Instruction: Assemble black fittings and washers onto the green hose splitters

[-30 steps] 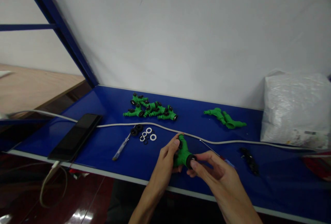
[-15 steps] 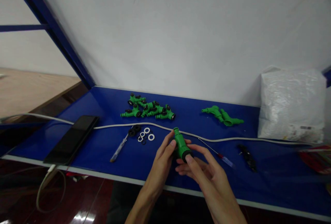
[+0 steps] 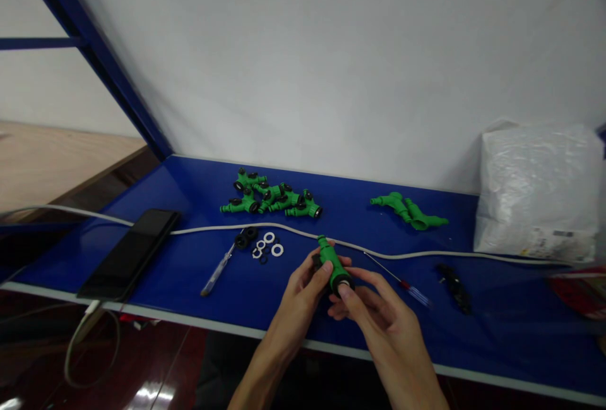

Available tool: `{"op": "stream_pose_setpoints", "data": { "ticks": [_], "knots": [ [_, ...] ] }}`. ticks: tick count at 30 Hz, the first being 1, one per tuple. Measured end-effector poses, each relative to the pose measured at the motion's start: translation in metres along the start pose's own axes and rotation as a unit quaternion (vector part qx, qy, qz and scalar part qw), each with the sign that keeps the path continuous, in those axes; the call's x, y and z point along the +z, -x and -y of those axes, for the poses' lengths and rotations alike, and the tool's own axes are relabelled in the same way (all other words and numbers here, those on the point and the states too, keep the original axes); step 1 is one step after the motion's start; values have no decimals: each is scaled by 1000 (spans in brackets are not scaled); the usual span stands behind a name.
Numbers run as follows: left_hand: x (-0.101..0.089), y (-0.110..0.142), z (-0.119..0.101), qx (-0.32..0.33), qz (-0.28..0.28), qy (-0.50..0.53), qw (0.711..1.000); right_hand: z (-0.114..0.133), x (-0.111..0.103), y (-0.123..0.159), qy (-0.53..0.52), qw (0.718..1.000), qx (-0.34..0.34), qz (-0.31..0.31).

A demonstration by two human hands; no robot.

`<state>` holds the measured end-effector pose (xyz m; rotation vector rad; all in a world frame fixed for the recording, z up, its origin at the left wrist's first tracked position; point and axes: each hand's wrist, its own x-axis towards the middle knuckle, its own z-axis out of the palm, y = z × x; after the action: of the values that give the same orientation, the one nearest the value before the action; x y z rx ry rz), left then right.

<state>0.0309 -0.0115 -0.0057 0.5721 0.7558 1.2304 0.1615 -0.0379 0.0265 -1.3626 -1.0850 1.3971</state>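
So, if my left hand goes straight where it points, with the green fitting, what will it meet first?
Probably the white cable, just beyond the green fitting; but the left hand's height is unclear, so it might pass above.

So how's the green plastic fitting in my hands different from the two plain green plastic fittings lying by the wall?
The green plastic fitting has a black collar at its wide end; the two plain green plastic fittings show no black parts. It's held up between your left hand and right hand, while those two rest on the blue table. All three are green with a narrow end.
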Motion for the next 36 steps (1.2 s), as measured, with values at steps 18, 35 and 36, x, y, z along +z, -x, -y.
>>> {"op": "stream_pose_setpoints", "data": {
  "ticks": [18, 35, 36],
  "knots": [
    [1, 2, -3, 6, 9, -59, 998, 3, -1, 1, -8, 1000, -25, -16],
    [-3, 1, 1, 11, -16, 41, 999, 4, 8, 3, -105, 994, 29, 11],
    [-4, 0, 1, 10, -14, 43, 999, 2, 7, 2, -104, 994, 28, 19]
  ]
}}
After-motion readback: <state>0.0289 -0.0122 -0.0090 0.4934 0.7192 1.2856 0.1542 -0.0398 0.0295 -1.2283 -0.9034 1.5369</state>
